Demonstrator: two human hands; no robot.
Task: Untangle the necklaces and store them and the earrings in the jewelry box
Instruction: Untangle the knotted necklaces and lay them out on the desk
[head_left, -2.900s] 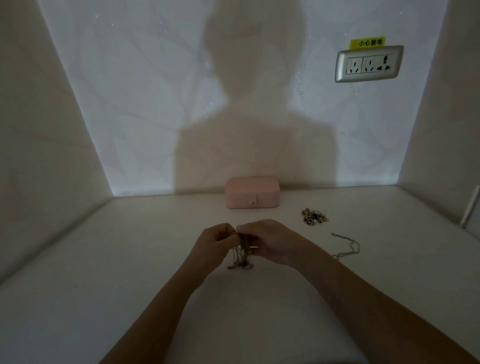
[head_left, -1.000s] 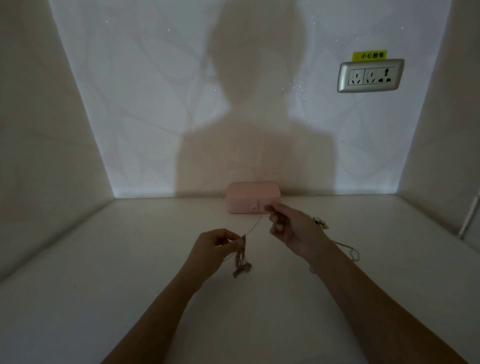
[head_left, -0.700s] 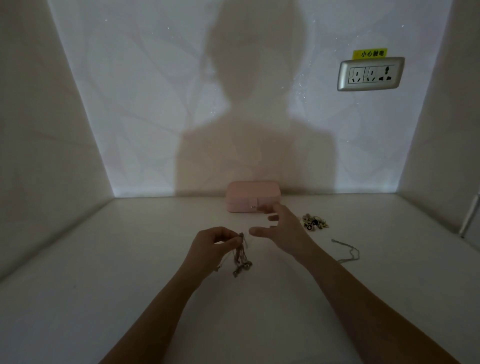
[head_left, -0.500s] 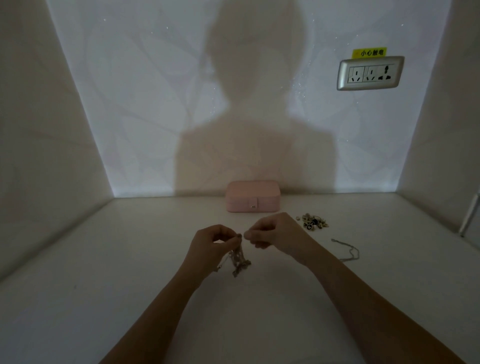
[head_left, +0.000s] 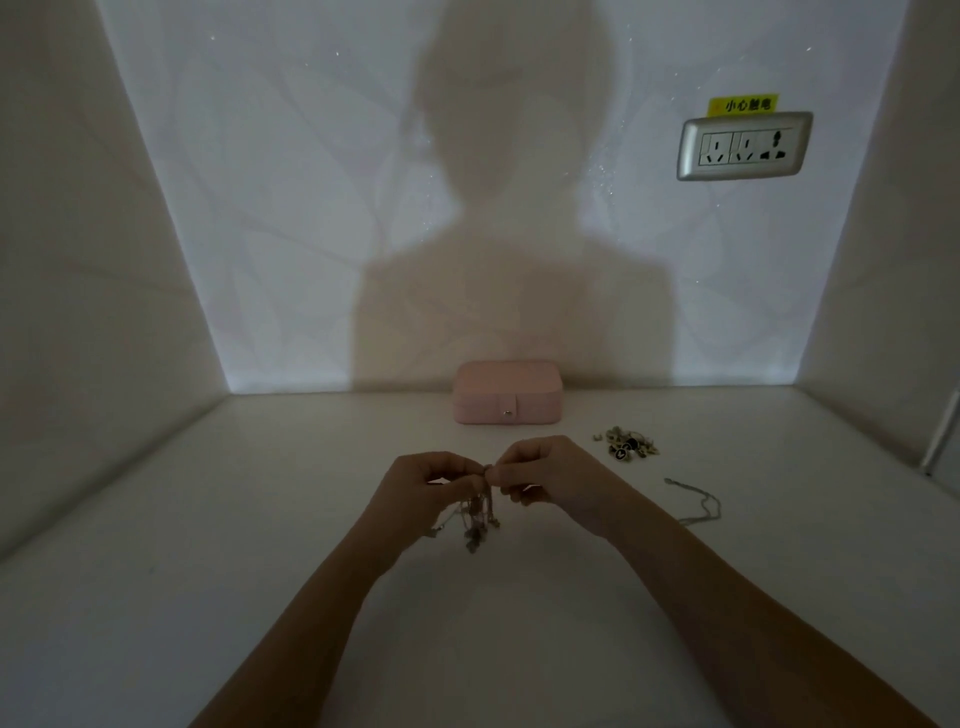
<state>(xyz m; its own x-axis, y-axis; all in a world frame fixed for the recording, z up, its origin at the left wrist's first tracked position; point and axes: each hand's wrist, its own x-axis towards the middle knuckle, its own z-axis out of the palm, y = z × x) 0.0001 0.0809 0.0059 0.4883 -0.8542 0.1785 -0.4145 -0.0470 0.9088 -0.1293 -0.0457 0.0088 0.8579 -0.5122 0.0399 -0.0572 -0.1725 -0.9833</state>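
Note:
A tangle of thin necklaces (head_left: 477, 519) hangs between my hands above the middle of the white table. My left hand (head_left: 415, 491) pinches the top of the tangle, and my right hand (head_left: 550, 478) pinches a strand right beside it, fingertips almost touching. The pink jewelry box (head_left: 506, 392) stands closed against the back wall, its snap facing me. A small heap of earrings (head_left: 626, 447) lies to the right of the box. One separate silver necklace (head_left: 698, 501) lies on the table right of my right wrist.
The white table (head_left: 208, 571) sits in an alcove with walls at left, back and right. A silver power socket (head_left: 744, 146) with a yellow label is on the back wall, upper right. My shadow falls on the back wall.
My right hand pulled a strand out toward the box, let it go with fingers spread, then came back and now pinches the tangle again beside my left hand.

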